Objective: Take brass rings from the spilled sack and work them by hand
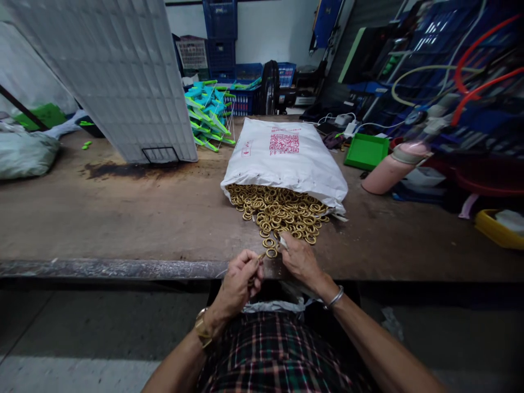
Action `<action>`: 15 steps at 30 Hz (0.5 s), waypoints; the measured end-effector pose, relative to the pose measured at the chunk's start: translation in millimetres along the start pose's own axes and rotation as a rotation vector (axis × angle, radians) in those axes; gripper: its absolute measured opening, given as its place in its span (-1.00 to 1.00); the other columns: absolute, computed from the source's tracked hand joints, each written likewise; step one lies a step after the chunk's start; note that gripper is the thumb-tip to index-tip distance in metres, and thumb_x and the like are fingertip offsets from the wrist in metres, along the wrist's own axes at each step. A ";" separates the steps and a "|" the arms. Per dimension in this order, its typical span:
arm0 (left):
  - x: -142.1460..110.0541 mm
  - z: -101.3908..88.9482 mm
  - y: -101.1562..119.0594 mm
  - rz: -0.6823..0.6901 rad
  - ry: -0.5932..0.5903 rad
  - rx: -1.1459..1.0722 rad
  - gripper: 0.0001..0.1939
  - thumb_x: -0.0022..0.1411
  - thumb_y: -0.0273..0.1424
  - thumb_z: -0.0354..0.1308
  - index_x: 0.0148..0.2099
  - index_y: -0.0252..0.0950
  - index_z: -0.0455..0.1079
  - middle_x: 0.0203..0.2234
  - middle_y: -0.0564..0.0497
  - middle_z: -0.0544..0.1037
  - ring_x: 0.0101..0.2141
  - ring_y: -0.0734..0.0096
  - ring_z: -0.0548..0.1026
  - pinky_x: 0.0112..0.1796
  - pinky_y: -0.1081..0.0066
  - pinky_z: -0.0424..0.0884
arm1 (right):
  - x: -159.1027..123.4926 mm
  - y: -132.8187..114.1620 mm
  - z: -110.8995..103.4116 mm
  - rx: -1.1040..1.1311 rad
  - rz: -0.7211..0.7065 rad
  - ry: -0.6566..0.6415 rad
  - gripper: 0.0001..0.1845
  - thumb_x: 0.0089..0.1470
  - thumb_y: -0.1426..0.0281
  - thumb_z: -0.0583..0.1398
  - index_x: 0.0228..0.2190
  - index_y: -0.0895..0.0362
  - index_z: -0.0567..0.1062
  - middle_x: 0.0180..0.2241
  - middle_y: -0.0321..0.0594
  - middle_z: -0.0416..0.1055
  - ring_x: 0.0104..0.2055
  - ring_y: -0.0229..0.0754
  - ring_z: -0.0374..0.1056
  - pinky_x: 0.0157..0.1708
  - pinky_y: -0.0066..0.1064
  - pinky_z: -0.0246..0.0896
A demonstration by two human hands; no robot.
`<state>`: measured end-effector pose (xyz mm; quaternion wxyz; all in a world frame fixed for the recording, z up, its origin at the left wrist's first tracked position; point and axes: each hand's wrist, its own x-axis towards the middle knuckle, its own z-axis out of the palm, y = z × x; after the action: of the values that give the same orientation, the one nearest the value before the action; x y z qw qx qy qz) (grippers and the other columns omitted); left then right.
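A white sack [286, 155] printed in red lies on the brown worktable [123, 218], its mouth toward me. Several golden rings [278, 210] spill out of it in a heap. My left hand [239, 281] sits at the table's near edge with its fingers pinched together on a ring or rings. My right hand [298, 259] reaches into the front of the heap, fingers curled on a ring there. A gold watch is on my left wrist and a silver bangle on my right.
A large white ribbed panel [118, 76] leans at the back left. Teal and green plastic pieces [208, 112] pile up behind it. A green tray [366, 150], a pink cylinder [388, 172], a yellow tub [497, 229], hoses and blue crates crowd the right.
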<state>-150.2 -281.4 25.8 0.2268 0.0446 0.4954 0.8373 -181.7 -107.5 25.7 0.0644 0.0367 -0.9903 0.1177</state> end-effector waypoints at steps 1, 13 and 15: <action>1.7 -1.0 -1.4 -0.014 0.009 -0.073 -0.68 0.08 -0.16 0.15 -0.38 -0.29 0.17 -0.58 0.13 0.35 -0.69 0.69 0.18 -0.71 0.63 0.03 | 1.1 2.0 -1.1 -0.001 0.003 0.036 -0.82 0.03 0.51 -0.01 -0.37 0.14 0.37 -0.51 -0.22 0.39 -0.47 -0.23 0.26 -0.47 -0.43 -0.12; 7.1 -17.8 -8.3 -0.119 0.071 -0.380 -0.72 -0.01 -0.37 0.20 -0.21 -0.32 0.32 -0.55 0.05 0.42 -0.61 0.56 0.34 -0.68 0.60 0.17 | 10.5 -16.4 11.3 -0.126 0.077 -0.035 -0.84 0.11 0.42 0.02 -0.27 0.10 0.36 -0.26 -0.19 0.42 -0.27 -0.21 0.34 -0.40 -0.43 -0.02; 8.6 -21.7 -8.0 -0.162 0.077 -0.444 -0.76 -0.03 -0.38 0.22 -0.28 -0.36 0.35 -0.54 0.03 0.43 -0.57 0.55 0.37 -0.65 0.61 0.21 | 12.0 -16.1 11.1 -0.122 0.083 -0.035 -0.84 0.10 0.45 0.02 -0.27 0.10 0.36 -0.27 -0.19 0.42 -0.28 -0.21 0.34 -0.40 -0.43 -0.02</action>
<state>-161.7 -292.0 6.8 0.2783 -0.0785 0.3092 0.9060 -193.4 -126.5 20.3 0.0444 -0.0063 -0.9972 0.0591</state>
